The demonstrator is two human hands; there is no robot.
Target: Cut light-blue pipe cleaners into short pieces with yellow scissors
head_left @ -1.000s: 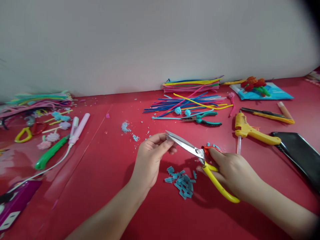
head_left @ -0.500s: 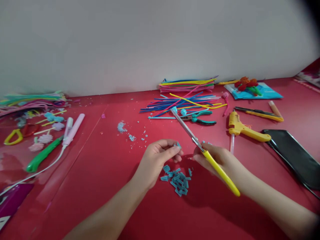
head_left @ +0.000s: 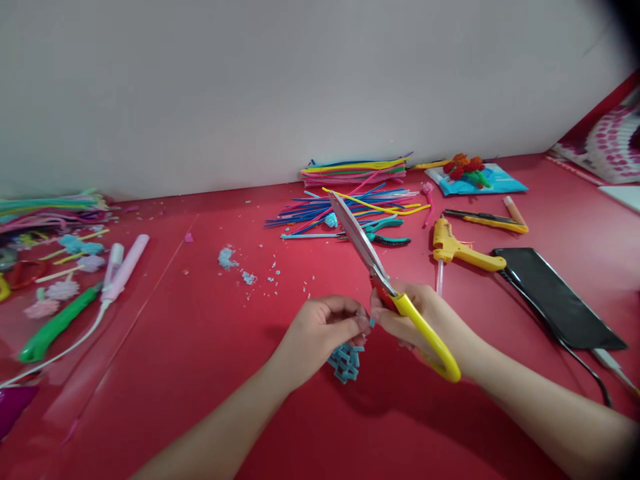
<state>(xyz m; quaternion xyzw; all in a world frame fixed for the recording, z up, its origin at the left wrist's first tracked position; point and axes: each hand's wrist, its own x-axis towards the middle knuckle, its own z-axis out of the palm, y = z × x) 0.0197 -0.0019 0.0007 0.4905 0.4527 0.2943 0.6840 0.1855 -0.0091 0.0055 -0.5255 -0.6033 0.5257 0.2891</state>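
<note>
My left hand (head_left: 327, 337) is closed in a pinch over a small blue piece (head_left: 372, 322) at its fingertips. Beneath those fingers lies a pile of short cut blue pieces (head_left: 344, 365), partly covered by the hand. My right hand (head_left: 425, 320) grips scissors (head_left: 357, 233) with yellow and red handles. Their blades point up and away to the left, looking nearly closed. The fingertips of both hands almost meet at the blue piece; whether the right fingers also touch it, I cannot tell.
Teal-handled pliers (head_left: 385, 233) and a fluffy blue ball (head_left: 331, 220) lie by loose pipe cleaners (head_left: 320, 205). A yellow glue gun (head_left: 463, 250) and black phone (head_left: 555, 297) are rightward. Leftward are blue fluff (head_left: 227, 259), a pink corded tool (head_left: 127, 267) and a green-handled tool (head_left: 60, 327).
My hands have come closer together and slightly lower. The scissors have swung nearer upright, and their red handle now shows. The view has shifted to the right.
</note>
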